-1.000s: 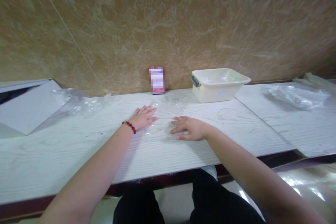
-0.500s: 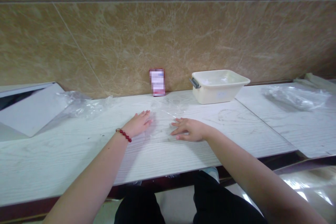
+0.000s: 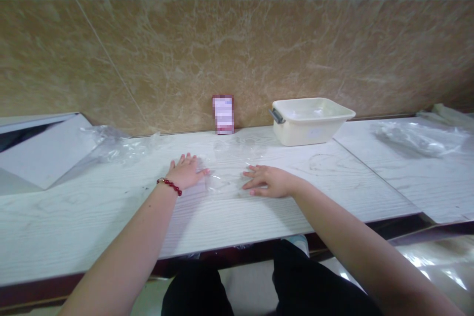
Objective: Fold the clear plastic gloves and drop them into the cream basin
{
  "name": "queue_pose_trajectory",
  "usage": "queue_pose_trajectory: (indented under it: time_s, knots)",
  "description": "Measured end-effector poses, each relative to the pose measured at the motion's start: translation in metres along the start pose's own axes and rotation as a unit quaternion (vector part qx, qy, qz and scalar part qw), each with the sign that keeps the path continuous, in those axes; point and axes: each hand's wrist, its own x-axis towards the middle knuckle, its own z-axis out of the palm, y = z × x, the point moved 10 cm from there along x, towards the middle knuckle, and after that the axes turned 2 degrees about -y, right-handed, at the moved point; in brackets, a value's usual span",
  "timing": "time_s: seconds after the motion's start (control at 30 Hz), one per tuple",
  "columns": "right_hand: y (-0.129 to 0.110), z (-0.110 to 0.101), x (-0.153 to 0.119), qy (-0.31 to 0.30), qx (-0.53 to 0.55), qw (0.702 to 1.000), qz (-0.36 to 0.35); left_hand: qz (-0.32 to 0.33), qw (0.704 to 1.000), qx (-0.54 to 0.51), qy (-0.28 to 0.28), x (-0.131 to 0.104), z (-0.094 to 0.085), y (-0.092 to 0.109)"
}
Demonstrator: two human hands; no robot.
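Note:
A thin, clear plastic bag [image 3: 225, 183] lies flat on the white wood-grain table [image 3: 229, 227], its edges hard to make out. At its left side is my left hand [image 3: 186, 172], palm down with the fingers spread; a red bead bracelet [image 3: 169, 185] circles the wrist. My right hand [image 3: 268, 181] rests over the bag's right side, fingers apart and slightly bent, pointing left. Neither hand grips anything. Farther back, another piece of clear plastic [image 3: 239, 147] seems to lie near the wall, though I cannot tell whether it belongs to the same bag.
A phone-like card [image 3: 223, 115] leans on the marble wall. Right of it stands a cream plastic bin [image 3: 311, 126] with a grey handle. Crumpled clear bags lie at the left [image 3: 118, 145] and right [image 3: 422, 137]. An open white box [image 3: 48, 153] sits far left.
My left hand has slid left across the plastic, its fingers spreading wider. My right hand has stayed almost in place.

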Motion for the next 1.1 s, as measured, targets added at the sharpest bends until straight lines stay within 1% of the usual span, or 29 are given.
queue_pose_trajectory:
  time_s: [0.03,0.07,0.13,0.17,0.23,0.3,0.4,0.47,0.57,0.63,0.73,0.8,0.87,1.0,1.1]
  knots:
    - [0.000,0.000,0.000,-0.001,-0.001,1.000,0.000,0.021,1.000,-0.001,0.019,-0.001,-0.004,0.008]
    - [0.000,0.000,0.000,-0.001,-0.002,1.000,0.000,0.056,0.998,-0.004,0.036,-0.002,-0.007,0.021]
    - [0.001,0.001,0.000,-0.002,-0.003,1.000,0.001,0.155,0.987,-0.012,0.047,-0.010,-0.008,0.055]
    - [0.002,0.001,0.000,-0.001,-0.003,1.000,0.001,0.190,0.981,-0.014,0.045,-0.014,-0.007,0.071]
    - [0.003,0.002,-0.001,0.000,-0.003,1.000,0.000,0.237,0.970,-0.014,0.041,-0.023,-0.004,0.096]
    - [0.004,0.002,-0.001,0.004,-0.003,1.000,-0.002,0.277,0.960,-0.005,0.046,-0.031,-0.003,0.116]
    - [0.005,0.001,-0.001,0.017,-0.001,1.000,-0.006,0.314,0.947,0.003,0.065,-0.041,-0.004,0.134]
    - [0.006,0.000,-0.001,0.027,0.005,1.000,-0.006,0.329,0.942,0.006,0.072,-0.045,-0.004,0.140]
    - [0.008,-0.004,-0.002,0.046,0.024,0.999,0.000,0.334,0.940,0.012,0.070,-0.048,-0.001,0.142]
    - [0.012,-0.011,-0.002,0.081,0.031,0.996,0.012,0.331,0.941,0.017,0.068,-0.048,0.000,0.142]
    - [0.024,-0.025,-0.002,0.148,0.025,0.987,0.051,0.330,0.942,0.018,0.065,-0.048,0.001,0.142]
    - [0.032,-0.029,0.002,0.167,0.026,0.983,0.072,0.331,0.941,0.015,0.063,-0.049,0.002,0.142]
    - [0.036,-0.025,0.011,0.152,0.034,0.984,0.081,0.332,0.941,0.009,0.065,-0.049,0.001,0.141]
    - [0.036,-0.005,0.036,0.073,0.038,0.994,0.072,0.336,0.939,-0.005,0.068,-0.048,0.001,0.142]
    - [0.038,0.005,0.049,0.045,0.025,0.996,0.069,0.339,0.938,-0.012,0.073,-0.049,0.000,0.142]
